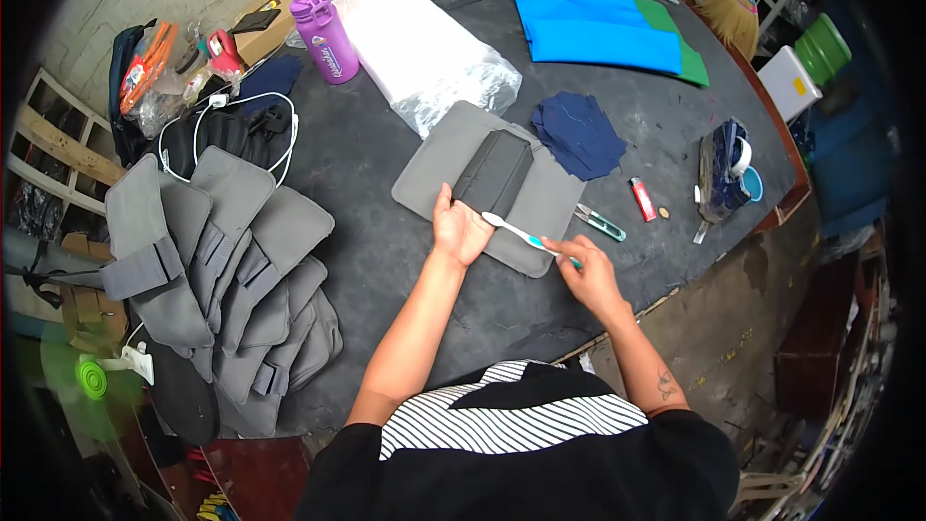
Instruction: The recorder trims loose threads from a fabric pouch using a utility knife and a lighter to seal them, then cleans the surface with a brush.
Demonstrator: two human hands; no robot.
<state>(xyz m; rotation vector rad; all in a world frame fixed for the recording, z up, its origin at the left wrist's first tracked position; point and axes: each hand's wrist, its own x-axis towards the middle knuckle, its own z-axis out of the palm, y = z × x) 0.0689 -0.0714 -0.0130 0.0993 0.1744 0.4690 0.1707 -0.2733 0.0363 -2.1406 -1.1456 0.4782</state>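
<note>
In front of me a grey padded fabric piece (424,169) lies on the table, with a dark grey band (497,171) across its middle. My left hand (461,232) is palm up at the band's near end. Its thumb sticks out to the side, and its fingers are mostly hidden, seemingly under the band. A white and teal toothbrush (526,235) is gripped in my right hand (590,275), fingers closed round the handle. The brush head is beside my left palm; whether they touch, I cannot tell.
Similar grey pieces (227,260) pile up at left. Navy fabric cutouts (579,135), a teal-handled cutter (600,223), a red lighter (642,200) and a tape roll (741,156) lie rightward. Farther back are a purple bottle (323,39), plastic-wrapped white sheets (410,34) and a blue bag (593,24).
</note>
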